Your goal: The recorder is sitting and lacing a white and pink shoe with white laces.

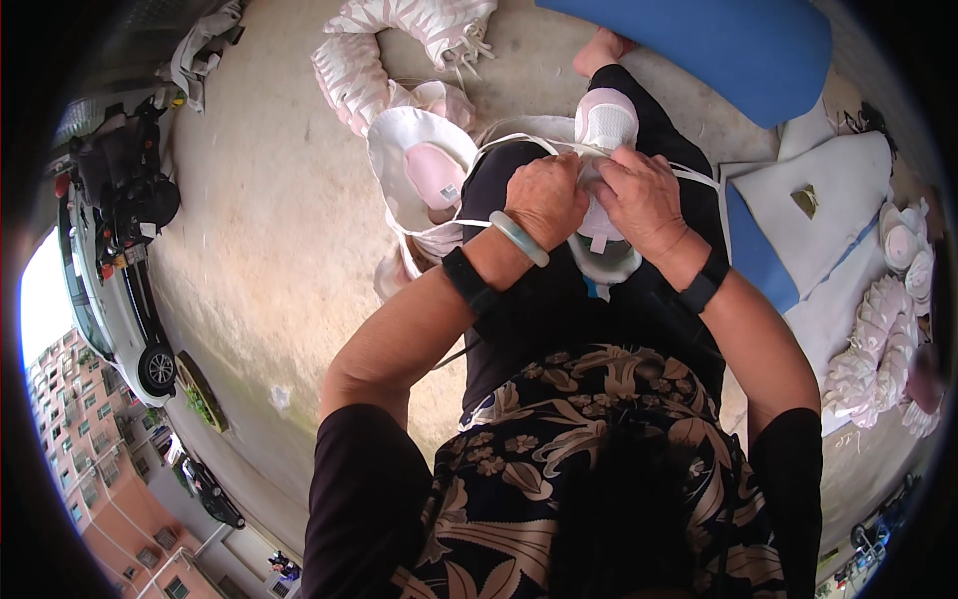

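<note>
A pale pink and white sneaker lies on my lap between my thighs, its toe pointing away from me. My left hand is closed at its lacing, fingertips pinching a white shoelace. From the other side my right hand pinches at the same spot, almost touching the left. One length of lace trails left over my knee, another stretches right past my thigh. The fingers hide the eyelets and the exact grip. Left of my knee sits an open white fabric piece with a pink insole-shaped oval inside.
Rows of nested pink-and-white shoe pieces curve over the concrete floor ahead. A blue sheet lies at the far right, with white sheets nearer. More shoe pieces are piled at right. A motorbike and white car stand at left.
</note>
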A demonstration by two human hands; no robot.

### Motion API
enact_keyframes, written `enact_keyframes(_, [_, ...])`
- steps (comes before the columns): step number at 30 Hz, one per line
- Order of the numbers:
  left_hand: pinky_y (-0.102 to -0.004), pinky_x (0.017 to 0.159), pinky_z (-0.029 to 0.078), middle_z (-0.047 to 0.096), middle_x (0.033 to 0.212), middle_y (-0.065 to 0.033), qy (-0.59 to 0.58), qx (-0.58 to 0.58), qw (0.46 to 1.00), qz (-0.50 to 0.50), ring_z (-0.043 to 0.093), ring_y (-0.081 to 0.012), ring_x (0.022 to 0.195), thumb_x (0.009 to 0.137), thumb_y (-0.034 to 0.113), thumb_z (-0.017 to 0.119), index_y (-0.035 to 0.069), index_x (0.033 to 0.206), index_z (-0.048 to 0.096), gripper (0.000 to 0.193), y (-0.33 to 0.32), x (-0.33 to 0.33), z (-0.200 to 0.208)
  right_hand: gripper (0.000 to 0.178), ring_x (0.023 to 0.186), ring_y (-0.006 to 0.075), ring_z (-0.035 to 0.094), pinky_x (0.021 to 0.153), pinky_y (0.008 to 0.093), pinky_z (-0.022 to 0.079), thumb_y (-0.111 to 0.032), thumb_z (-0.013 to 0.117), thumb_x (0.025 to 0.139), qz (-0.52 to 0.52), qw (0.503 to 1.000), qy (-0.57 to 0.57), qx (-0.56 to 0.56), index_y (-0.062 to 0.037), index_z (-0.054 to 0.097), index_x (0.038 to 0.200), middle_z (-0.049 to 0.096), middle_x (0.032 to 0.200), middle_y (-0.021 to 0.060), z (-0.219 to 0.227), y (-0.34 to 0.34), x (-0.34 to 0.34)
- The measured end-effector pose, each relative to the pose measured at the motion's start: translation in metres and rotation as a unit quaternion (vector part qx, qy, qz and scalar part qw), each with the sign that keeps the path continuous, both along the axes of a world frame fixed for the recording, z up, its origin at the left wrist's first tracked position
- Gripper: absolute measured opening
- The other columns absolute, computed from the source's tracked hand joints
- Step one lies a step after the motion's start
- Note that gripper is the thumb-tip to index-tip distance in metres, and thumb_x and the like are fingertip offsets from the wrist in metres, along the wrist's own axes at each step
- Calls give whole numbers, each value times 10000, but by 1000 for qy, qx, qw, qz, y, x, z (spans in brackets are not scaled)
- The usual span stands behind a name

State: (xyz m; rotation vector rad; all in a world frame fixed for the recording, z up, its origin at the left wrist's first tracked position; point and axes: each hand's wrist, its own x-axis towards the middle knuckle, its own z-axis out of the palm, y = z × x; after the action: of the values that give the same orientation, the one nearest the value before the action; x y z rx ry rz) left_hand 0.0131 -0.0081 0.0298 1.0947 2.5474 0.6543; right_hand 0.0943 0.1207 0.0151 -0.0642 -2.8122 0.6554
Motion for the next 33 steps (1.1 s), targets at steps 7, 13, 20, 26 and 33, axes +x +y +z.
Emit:
enact_keyframes(7, [-449,637,458,585,713,-191,9,60,998,-3,570,-375,704,629,74,533,25,785,560,166,-2,-2,-6,94,698,227,572,630,363,385,-152,635,687,-33,999,43,4,-91,563,690,533,710,43,-15,-11,-10])
enact_keyframes(13, [-386,589,468,588,660,-173,-23,95,995,20,581,-345,637,627,40,536,34,838,616,226,-3,-7,-12,83,681,238,574,602,356,379,-111,617,701,-45,998,34,13,-89,545,736,551,736,53,-17,-12,-17])
enact_keyframes(20, [-369,583,460,581,640,-166,-80,123,988,40,578,-305,603,632,69,558,21,782,609,166,-5,-11,-14,64,694,234,572,612,367,379,-112,610,689,-72,995,59,-21,-100,548,697,559,707,45,-18,-19,-13])
enact_keyframes(26, [-375,561,454,563,610,-174,-131,138,980,64,574,-335,593,616,74,565,14,716,593,120,-5,-9,-12,80,714,220,565,656,362,362,-108,621,677,-73,987,111,-95,-115,550,712,564,724,14,-29,-17,-14])
enact_keyframes(33, [-368,554,453,567,609,-166,-149,175,969,86,574,-320,574,613,71,563,17,752,602,154,-9,-9,-31,71,747,200,565,705,354,346,-112,605,691,-86,983,93,-134,-131,581,755,571,738,-6,-25,-20,-7])
